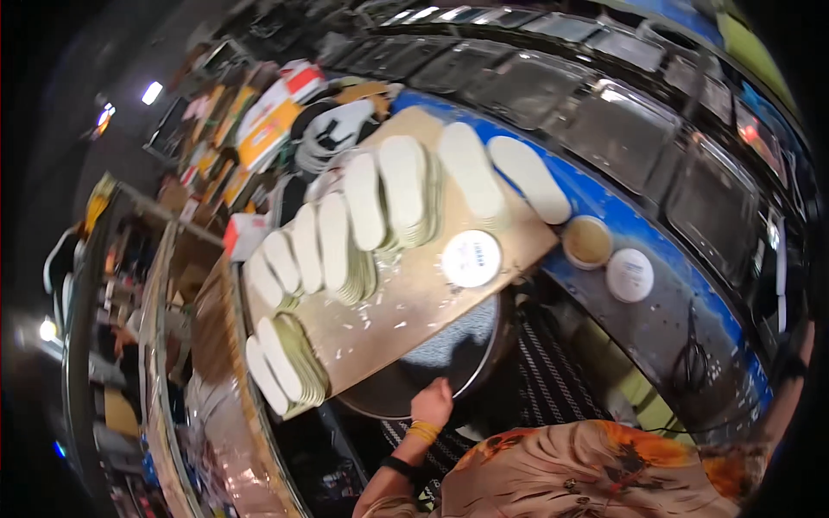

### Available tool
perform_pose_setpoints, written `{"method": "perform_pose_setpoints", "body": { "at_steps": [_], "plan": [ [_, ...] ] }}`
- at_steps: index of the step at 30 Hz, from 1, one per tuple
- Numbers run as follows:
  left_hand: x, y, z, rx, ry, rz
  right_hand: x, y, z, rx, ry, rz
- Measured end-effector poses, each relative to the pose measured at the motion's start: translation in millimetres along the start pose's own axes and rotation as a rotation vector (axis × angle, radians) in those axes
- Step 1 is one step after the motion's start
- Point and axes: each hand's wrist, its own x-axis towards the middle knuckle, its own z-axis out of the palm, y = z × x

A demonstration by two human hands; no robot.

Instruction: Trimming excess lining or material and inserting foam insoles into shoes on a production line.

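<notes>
My left hand [433, 403], with yellow bands at the wrist, is closed beside the metal rim of a round seat with a grey speckled top [458, 335]. Whether its fingers grip that rim, I cannot tell. Far out at the right edge my right hand [806, 338] shows only in part beyond a black wristband, its fingers hidden. In front of me a tan board [380, 332] carries several stacks of off-white insoles [402, 186]. Two more insole piles [471, 173] lie toward its far right corner. A white round lid [471, 259] rests near the board's right side.
On the blue-edged bench [673, 319] are a tub of tan material [587, 242], another white lid [629, 275] and dark scissors [692, 356]. Dark trays [617, 129] line the back. Stacked boxes [268, 125] and a plastic-covered rack [220, 380] stand left.
</notes>
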Motion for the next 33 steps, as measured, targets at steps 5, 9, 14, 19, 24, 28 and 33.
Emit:
{"method": "perform_pose_setpoints", "body": {
  "at_steps": [5, 9, 14, 19, 24, 28, 33],
  "plan": [
    [16, 11, -15, -0.344, -0.026, 0.065, -42, -83, 48, 0.114, -0.085, -0.219],
    [23, 51, -56, -1.054, -0.198, 0.044, -141, -212, 121, 0.29, -0.294, -0.59],
    [-14, 83, -110, -1.902, 0.077, 0.044, -347, -302, 209, 0.1, -0.679, -1.232],
    [-34, -1, -98, -1.586, 0.471, -0.327, -480, -315, 263, -0.061, -1.229, -1.527],
    [-37, -65, -57, -0.757, 0.462, -0.526, -495, -301, 275, -0.157, -1.647, -1.447],
    [-54, -73, -93, -1.074, 0.693, -0.238, -406, -283, 265, 0.148, -1.248, -1.225],
    [-55, -41, -134, -0.215, 0.166, 0.037, -234, -157, 221, -0.662, -0.441, -0.742]
  ]
}}
